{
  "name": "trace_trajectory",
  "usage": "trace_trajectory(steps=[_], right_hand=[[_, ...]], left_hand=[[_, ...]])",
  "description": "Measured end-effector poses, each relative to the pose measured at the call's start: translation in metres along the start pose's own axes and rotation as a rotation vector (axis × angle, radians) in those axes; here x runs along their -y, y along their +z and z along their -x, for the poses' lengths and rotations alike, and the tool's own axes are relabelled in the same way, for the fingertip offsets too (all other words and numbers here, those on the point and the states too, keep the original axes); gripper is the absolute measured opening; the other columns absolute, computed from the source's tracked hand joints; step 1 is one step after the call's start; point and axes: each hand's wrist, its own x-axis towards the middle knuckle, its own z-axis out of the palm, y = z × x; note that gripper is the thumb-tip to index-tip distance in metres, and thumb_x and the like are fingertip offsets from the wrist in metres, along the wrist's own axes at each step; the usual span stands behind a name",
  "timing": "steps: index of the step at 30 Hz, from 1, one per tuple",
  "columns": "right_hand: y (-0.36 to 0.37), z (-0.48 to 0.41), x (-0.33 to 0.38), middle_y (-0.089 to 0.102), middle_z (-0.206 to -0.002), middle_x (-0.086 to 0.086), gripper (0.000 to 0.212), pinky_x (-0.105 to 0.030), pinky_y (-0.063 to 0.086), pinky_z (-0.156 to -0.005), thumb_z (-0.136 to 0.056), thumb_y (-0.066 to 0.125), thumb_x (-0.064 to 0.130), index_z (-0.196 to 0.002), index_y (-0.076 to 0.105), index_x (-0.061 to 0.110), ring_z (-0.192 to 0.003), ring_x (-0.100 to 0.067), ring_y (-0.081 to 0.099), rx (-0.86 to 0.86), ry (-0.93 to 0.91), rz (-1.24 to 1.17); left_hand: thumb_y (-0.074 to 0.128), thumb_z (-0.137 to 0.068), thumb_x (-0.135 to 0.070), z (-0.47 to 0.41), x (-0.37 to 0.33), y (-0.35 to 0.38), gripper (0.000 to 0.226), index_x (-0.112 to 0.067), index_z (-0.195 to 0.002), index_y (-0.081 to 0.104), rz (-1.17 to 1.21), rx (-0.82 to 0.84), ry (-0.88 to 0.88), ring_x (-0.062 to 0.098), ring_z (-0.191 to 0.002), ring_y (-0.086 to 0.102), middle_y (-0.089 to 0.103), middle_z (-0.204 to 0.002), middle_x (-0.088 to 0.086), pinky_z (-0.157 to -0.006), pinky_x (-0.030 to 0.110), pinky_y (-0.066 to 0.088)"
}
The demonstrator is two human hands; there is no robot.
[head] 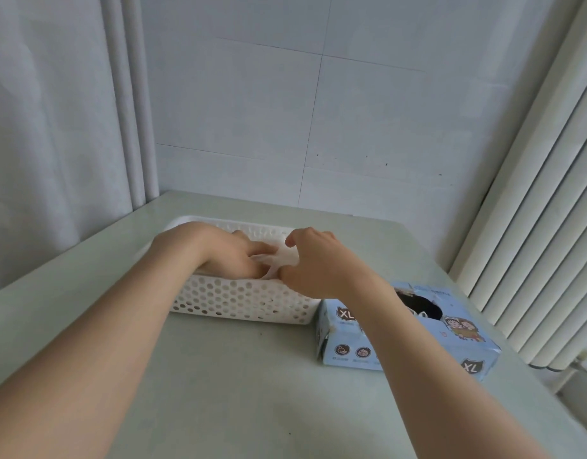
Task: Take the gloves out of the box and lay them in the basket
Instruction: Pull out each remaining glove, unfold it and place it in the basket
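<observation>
looks like a room in a home. pale green table set into a corner: far edge against a white tiled wall, left edge by a pale curtain, right edge by what seems a ribbed cream radiator. near the table's middle, a white perforated plastic basket and, just beside it on the right, a light blue cartoon-printed box marked xl, both household goods.

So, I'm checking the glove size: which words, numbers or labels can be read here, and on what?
"XL": dark badge on the box, top corner next to the basket.
"XL": another badge, box's near right corner.
Small print under the round icons and along the box's far edge: too blurred to read.
</observation>
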Motion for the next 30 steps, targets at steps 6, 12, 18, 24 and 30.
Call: trace_trajectory(steps=[6,12,18,24,30], right_hand=[[0.012,-0.007,0.012,0.051,-0.079,-0.007,0.042,-0.033,0.038,-0.062,-0.107,0.038,0.031,-0.071,0.048,0.011,-0.075,-0.025,0.051,0.101,-0.002,-0.019],[0.016,-0.009,0.003,0.042,-0.059,-0.009,0.029,-0.030,0.028,-0.049,-0.090,0.047,0.012,-0.063,0.039,0.009,-0.056,-0.024,0.035,-0.177,-0.037,-0.112],[-0.003,0.009,-0.019,0.060,-0.064,-0.003,0.025,-0.030,0.034,-0.048,-0.093,0.048,0.014,-0.075,0.065,0.012,-0.057,-0.027,0.053,-0.682,-0.032,-0.104],[-0.014,0.022,-0.075,0.070,-0.068,-0.019,0.032,-0.052,0.062,-0.057,-0.076,0.042,0.015,-0.075,0.071,0.001,-0.069,-0.043,0.067,-0.561,0.117,-0.209],[-0.017,0.054,-0.115,0.062,-0.067,-0.006,0.032,-0.030,0.040,-0.052,-0.088,0.055,0.034,-0.070,0.068,0.011,-0.063,-0.029,0.055,-0.245,0.102,0.171]], left_hand=[[0.041,-0.079,-0.078,-0.010,0.003,0.008,0.051,-0.083,-0.129,0.038,0.151,0.082,0.046,0.034,-0.155,0.028,0.022,-0.171,-0.010,-0.120,0.062,0.031],[0.019,-0.104,-0.066,0.004,-0.016,-0.001,0.047,-0.063,-0.147,0.039,-0.054,-0.118,-0.068,0.045,-0.154,0.014,0.024,-0.165,0.004,-0.120,0.060,0.019],[0.027,-0.105,-0.024,0.005,-0.043,-0.003,0.039,-0.041,-0.112,0.061,0.173,-0.691,0.092,0.023,-0.123,0.044,0.054,-0.119,-0.006,-0.101,0.046,0.031],[0.044,-0.101,-0.009,-0.003,-0.091,0.031,0.026,-0.024,-0.101,0.065,0.174,-0.959,0.457,0.017,-0.098,0.057,0.064,-0.099,-0.010,-0.097,0.046,0.046],[0.032,-0.096,-0.030,-0.012,-0.120,0.066,0.040,-0.023,-0.107,0.069,-0.211,-0.933,0.483,0.019,-0.109,0.058,0.070,-0.105,-0.007,-0.108,0.043,0.036]])
